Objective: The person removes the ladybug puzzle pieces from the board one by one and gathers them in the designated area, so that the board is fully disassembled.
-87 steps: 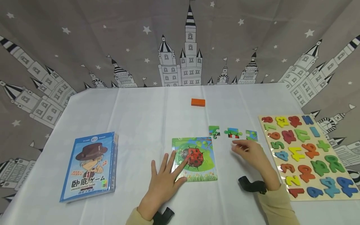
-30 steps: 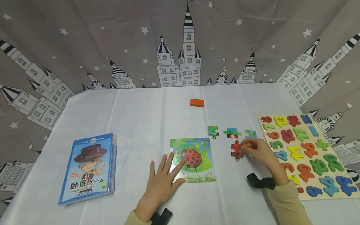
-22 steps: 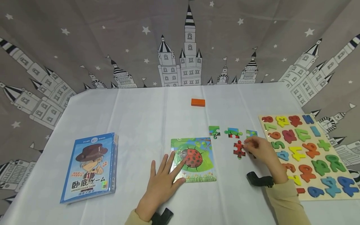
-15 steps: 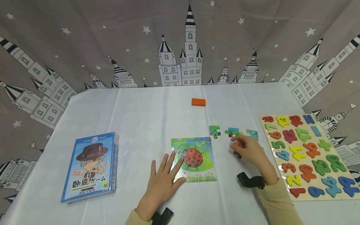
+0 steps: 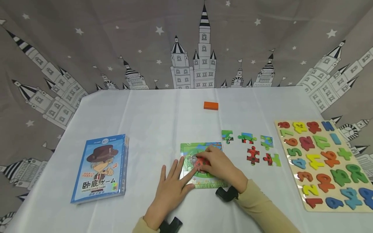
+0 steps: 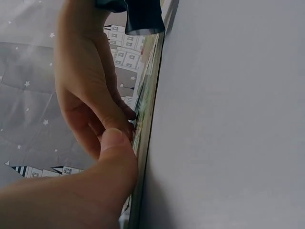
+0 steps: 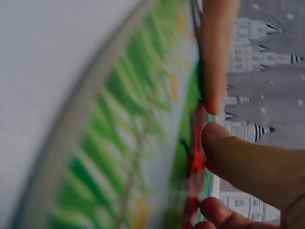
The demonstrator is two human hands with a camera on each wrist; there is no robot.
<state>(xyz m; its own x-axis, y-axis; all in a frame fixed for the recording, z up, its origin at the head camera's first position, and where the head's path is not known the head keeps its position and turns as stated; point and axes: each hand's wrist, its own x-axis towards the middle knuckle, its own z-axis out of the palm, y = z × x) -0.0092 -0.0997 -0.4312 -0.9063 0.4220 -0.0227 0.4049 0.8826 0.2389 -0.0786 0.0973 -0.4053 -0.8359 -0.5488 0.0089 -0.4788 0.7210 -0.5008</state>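
A square ladybug jigsaw puzzle (image 5: 208,184) lies flat in front of me. My left hand (image 5: 170,192) rests on its left side with fingers spread. My right hand (image 5: 221,165) bends over it, fingertips on the red ladybug. In the right wrist view the right thumb (image 7: 226,140) and a finger below it touch the red surface a little apart. I cannot tell whether they pinch a piece. Right of the puzzle lie a red puzzle piece (image 5: 253,155), a red-and-green puzzle piece (image 5: 274,160) and, behind them, three greenish pieces, one a corner piece (image 5: 227,135).
A wooden board (image 5: 313,204) with colourful numbers and letters lies at the right. At the left is a blue game box (image 5: 99,168). An orange block (image 5: 211,105) sits farther back, on the white cloth (image 5: 151,113). A castle-printed curtain (image 5: 131,38) rises behind.
My right hand has moved left from the loose pieces onto the puzzle, leaving the red and red-and-green pieces on the cloth. My left hand stays on the puzzle. The head view shifts slightly.
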